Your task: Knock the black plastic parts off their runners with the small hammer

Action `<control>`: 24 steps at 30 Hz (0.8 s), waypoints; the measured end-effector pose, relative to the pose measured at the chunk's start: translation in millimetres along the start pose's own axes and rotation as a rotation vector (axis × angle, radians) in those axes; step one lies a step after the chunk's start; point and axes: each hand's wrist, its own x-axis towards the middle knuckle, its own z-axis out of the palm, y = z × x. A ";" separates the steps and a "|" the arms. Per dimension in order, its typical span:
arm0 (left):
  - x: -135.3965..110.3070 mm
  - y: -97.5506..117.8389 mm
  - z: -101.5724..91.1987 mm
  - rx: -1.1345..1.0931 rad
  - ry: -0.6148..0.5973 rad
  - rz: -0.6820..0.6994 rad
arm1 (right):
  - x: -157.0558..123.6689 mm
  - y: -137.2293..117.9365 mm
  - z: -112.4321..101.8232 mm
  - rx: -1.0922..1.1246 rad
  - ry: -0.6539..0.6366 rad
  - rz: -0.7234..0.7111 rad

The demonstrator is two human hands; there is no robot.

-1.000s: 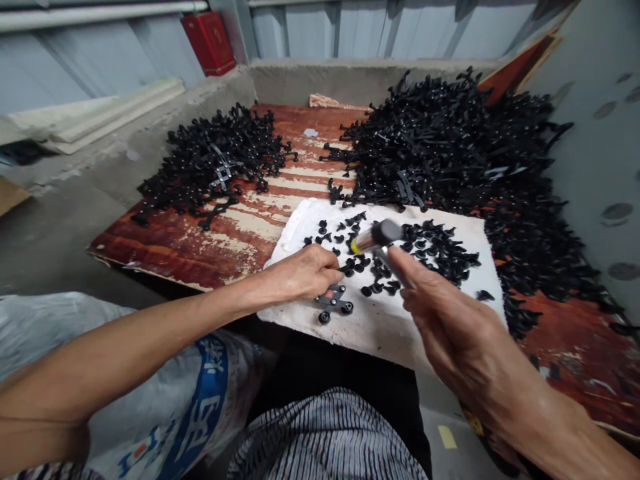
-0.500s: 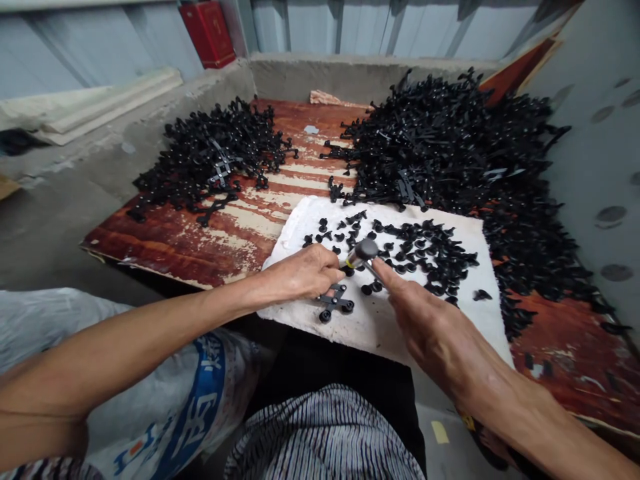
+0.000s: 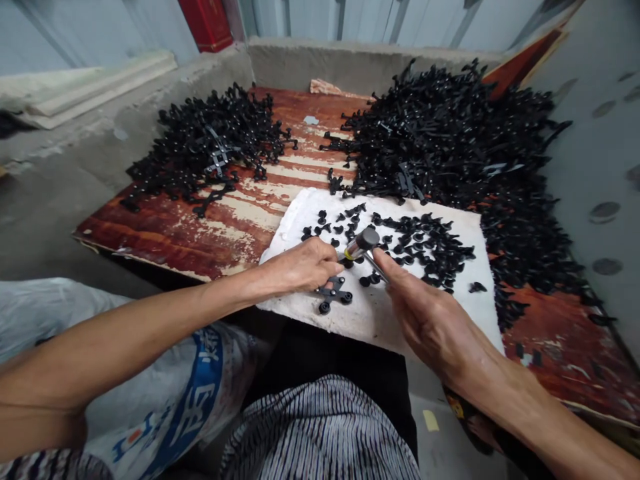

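Observation:
My left hand (image 3: 300, 267) rests on a white foam slab (image 3: 370, 320) with its fingers curled onto a black cross-shaped plastic part (image 3: 334, 297). My right hand (image 3: 430, 320) grips the handle of a small hammer (image 3: 364, 241), index finger stretched along it. The hammer head hovers just right of my left fingertips, over small black caps (image 3: 425, 243) scattered on the slab.
A worn red board (image 3: 215, 227) carries the slab. One heap of black cross parts (image 3: 210, 147) lies at the back left, a much larger heap (image 3: 450, 140) at the back right. A printed sack (image 3: 165, 407) sits at the lower left. Concrete walls surround the board.
The hammer head has come down from its raised position to just beside my left fingertips. My left hand has stayed on the cross part. The view has tilted slightly down.

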 end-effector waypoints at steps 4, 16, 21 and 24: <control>-3.4 5.7 -1.7 -0.042 -0.072 0.073 | 14.4 -10.0 -6.8 -0.005 0.009 0.050; -36.7 6.0 -2.9 -0.007 0.176 0.161 | -9.7 -15.4 3.0 0.600 0.141 0.540; -41.8 5.3 8.5 -0.070 -0.002 0.162 | -16.8 -17.8 11.6 0.594 0.177 0.526; -36.2 14.6 19.9 -0.189 -0.002 0.118 | -19.6 -18.1 18.9 0.599 0.126 0.520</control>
